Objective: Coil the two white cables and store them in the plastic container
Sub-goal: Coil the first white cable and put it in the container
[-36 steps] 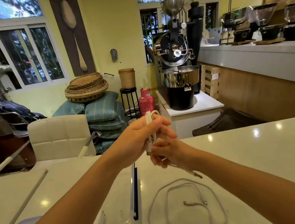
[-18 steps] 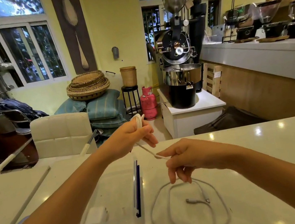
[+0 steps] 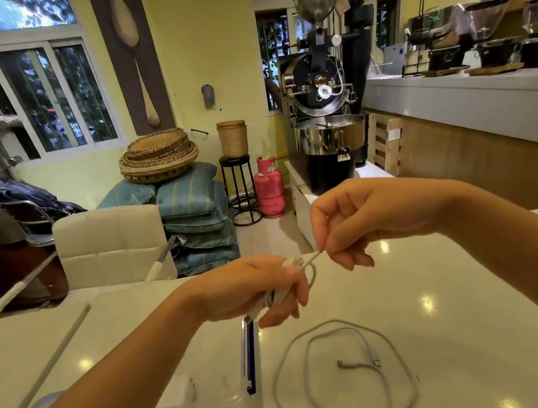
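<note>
Two white cables: one bundled cable (image 3: pixel 275 298) held above the far end of the plastic container (image 3: pixel 247 355); one loose cable (image 3: pixel 341 363) lying in a ring on the worktop (image 3: pixel 466 314), just right of the container.
One container: clear, with one white charger block (image 3: pixel 175 407) inside.
Left hand (image 3: pixel 252 292): knuckles up, grip curled round the bundle.
Right hand (image 3: pixel 366 214): higher and right of the container, grip pinching the bundle's free end.

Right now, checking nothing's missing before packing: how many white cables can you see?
2 white cables: one bundled in the left hand, its end pinched by the right hand; the other looped loosely on the table.
</note>
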The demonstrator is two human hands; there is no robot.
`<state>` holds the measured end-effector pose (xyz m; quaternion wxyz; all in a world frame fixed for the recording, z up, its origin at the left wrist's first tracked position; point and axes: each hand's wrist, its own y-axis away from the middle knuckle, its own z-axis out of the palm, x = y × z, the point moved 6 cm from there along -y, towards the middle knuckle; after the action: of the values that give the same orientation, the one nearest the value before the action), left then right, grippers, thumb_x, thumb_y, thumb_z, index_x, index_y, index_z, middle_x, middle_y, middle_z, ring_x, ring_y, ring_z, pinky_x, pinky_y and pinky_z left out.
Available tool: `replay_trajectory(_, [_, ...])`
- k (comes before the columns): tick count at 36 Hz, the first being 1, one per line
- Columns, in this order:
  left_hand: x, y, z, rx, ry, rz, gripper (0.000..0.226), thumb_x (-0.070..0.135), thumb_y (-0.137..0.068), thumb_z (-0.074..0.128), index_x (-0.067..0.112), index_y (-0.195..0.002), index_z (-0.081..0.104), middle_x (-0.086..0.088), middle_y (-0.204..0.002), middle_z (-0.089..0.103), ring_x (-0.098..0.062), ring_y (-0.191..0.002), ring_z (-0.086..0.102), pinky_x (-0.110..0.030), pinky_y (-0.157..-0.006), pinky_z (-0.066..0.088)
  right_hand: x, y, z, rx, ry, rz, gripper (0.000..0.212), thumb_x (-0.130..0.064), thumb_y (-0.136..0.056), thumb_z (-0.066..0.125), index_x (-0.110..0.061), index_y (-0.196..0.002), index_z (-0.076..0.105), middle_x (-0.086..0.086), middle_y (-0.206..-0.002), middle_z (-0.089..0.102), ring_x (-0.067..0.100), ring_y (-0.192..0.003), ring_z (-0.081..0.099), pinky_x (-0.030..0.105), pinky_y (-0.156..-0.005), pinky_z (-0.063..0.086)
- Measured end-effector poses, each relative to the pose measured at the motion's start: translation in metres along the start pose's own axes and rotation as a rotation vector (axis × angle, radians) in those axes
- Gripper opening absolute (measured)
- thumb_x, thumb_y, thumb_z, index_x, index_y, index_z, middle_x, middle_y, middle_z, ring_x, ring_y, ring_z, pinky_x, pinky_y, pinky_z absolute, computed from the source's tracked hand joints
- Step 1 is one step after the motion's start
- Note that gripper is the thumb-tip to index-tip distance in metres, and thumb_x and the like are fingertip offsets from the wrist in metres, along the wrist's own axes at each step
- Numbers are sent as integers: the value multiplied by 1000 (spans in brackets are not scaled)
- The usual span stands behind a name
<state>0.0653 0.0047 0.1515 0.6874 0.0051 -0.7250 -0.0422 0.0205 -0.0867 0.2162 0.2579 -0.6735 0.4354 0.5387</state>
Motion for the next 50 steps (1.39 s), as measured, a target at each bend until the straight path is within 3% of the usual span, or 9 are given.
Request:
replay_trajectory(5, [2, -4, 16, -177, 70, 28, 31, 41, -88, 51, 12, -83, 61, 15, -50, 54, 3, -45, 48, -17, -53, 35, 0, -1, -7, -31, -70, -89, 7, -16, -66, 71, -14, -72, 70, 2, -60, 68, 9, -49, 59, 16, -50, 51])
replay_trajectory(10, [13, -5, 23, -274, 176, 142, 25, 30, -93, 45, 14, -84, 62, 1, -47, 39, -6, -42, 43, -18, -69, 45, 7, -5, -13, 41, -145, -196, 9, -20, -65, 67, -18, -73, 71, -1, -59, 68, 7, -49, 59, 14, -50, 50])
replay_trajectory(19, [24, -8, 19, -252, 430, 313, 27, 14, -92, 39, 4, -81, 61, 1, -44, 37, -12, -42, 38, -20, -71, 47, 18, -19, -15, 419, -40, -465, 25, -52, -62, 66, -29, -70, 72, -12, -63, 68, 0, -62, 59, 12, -62, 49])
replay_trajectory(23, [27, -9, 13, -179, 466, 374, 30, 13, -94, 33, 1, -84, 59, -1, -36, 22, -13, -45, 38, -22, -75, 48, 28, -25, -11, 630, -37, -530, 14, -29, -80, 61, -31, -70, 72, -16, -65, 69, -1, -66, 61, 10, -66, 49])
replay_trajectory(27, [23, -9, 7, -101, 517, 392, 32, 12, -94, 32, -1, -83, 59, -2, -45, 38, -14, -44, 38, -24, -75, 49, 36, -28, -2, 773, -53, -534, 21, -9, -78, 55, -18, -91, 69, -11, -75, 70, 1, -75, 63, 13, -72, 52])
replay_trajectory(31, [18, -10, 0, -42, 544, 393, 32, 11, -94, 31, -1, -82, 58, -2, -48, 40, -14, -43, 37, -25, -76, 50, 37, -33, 10, 750, -76, -456, 31, 0, -85, 51, -25, -81, 67, -20, -62, 70, -5, -67, 64, 9, -66, 51])
replay_trajectory(41, [8, -7, -31, 53, 519, 375, 25, 18, -90, 44, 9, -75, 62, 5, -49, 65, -4, -43, 59, -19, -76, 53, 53, -39, 11, 537, -555, -225, 34, -13, -91, 35, -9, -80, 67, 3, -69, 69, 14, -68, 65, 26, -70, 55])
replay_trajectory(47, [3, -5, -39, 206, 451, 312, 21, 27, -81, 58, 14, -66, 62, 6, -40, 57, -3, -35, 51, -17, -69, 53, 56, -46, 8, 590, -324, -204, 14, -10, -86, 54, -14, -87, 67, 1, -78, 69, 8, -70, 68, 18, -71, 57])
replay_trajectory(50, [0, -3, -41, 302, 435, 262, 34, 25, -89, 42, 15, -62, 61, 6, -38, 54, -3, -34, 49, -17, -68, 52, 59, -48, 7, 623, -322, -202, 11, -8, -84, 57, -12, -87, 67, 3, -76, 69, 7, -66, 68, 17, -69, 57])
